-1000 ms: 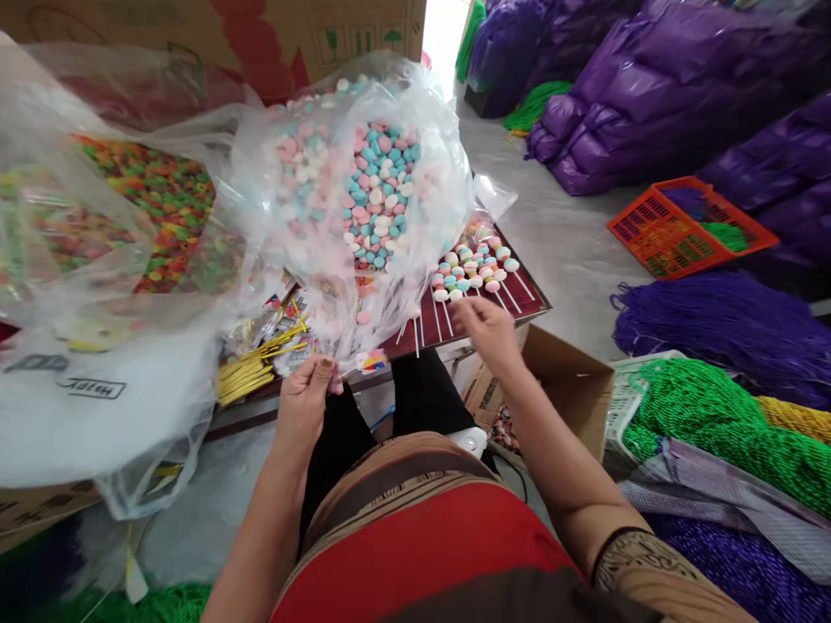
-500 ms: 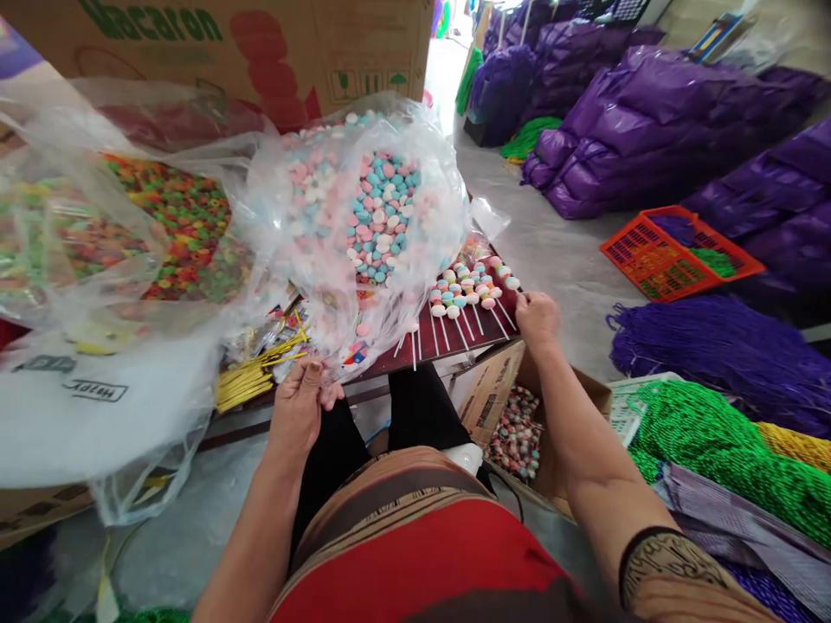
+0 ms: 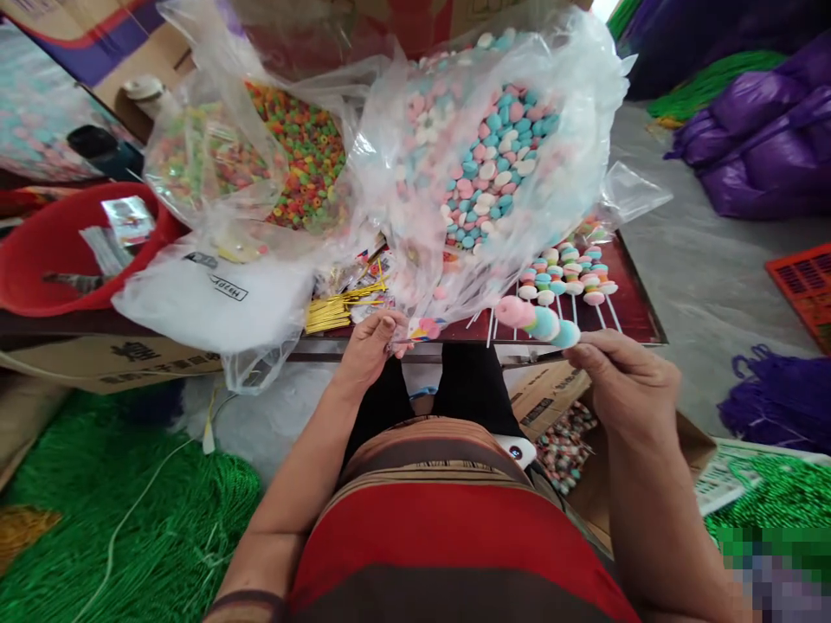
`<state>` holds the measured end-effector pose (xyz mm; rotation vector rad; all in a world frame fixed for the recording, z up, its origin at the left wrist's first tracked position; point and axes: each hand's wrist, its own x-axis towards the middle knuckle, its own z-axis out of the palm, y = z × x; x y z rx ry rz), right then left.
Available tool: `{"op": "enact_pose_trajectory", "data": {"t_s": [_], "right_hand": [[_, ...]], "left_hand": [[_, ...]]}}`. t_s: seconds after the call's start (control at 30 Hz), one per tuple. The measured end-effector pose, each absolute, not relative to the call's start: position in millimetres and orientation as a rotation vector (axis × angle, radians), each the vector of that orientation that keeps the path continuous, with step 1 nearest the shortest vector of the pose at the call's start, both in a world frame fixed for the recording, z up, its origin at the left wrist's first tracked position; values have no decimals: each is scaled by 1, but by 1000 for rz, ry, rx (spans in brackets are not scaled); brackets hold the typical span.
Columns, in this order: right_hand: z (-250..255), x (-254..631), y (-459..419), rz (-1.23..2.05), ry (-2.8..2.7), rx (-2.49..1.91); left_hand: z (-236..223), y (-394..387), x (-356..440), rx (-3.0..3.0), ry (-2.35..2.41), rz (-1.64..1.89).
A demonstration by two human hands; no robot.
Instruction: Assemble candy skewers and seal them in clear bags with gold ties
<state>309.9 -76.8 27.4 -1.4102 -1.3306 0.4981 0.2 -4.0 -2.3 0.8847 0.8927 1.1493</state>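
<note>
My right hand [image 3: 629, 381] pinches the end of a candy skewer [image 3: 538, 322] with pink, green, white and blue pieces, held level above the table's front edge. The fingers of my left hand [image 3: 373, 346] are closed on a small clear plastic bag [image 3: 425, 330] with a colourful print. The skewer's pink tip points toward this bag, a little apart from it. Behind my right hand, several more candy skewers [image 3: 572, 275] lie in a row, white sticks toward me. Beside my left hand is a bundle of yellow twist ties [image 3: 328, 316].
Big clear bags of pastel candies [image 3: 503, 164] and of small orange and green candies [image 3: 305, 160] cover the dark red table [image 3: 640, 294]. A red basin [image 3: 39, 294] stands at left. Below on the right is a cardboard box [image 3: 545, 389] with wrapped candies.
My right hand has lifted a skewer from the table's right end and brought it left, toward my left hand. The camera view has turned left. My left hand keeps its hold on the bag.
</note>
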Motion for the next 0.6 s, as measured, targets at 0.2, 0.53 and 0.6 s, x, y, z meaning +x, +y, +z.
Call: {"op": "enact_pose_trajectory", "data": {"t_s": [0.2,0.53,0.6], "right_hand": [[38,295,-74,517,-1545,-1412],[42,282,-74,470,-1665,-1411],[42,284,-74,443,-1680,-1411]], "left_hand": [[-7,-6,-6,941,942,1153],[-7,-6,-7,956,938,1177],[-8,-6,-9,958,953,1170]]}}
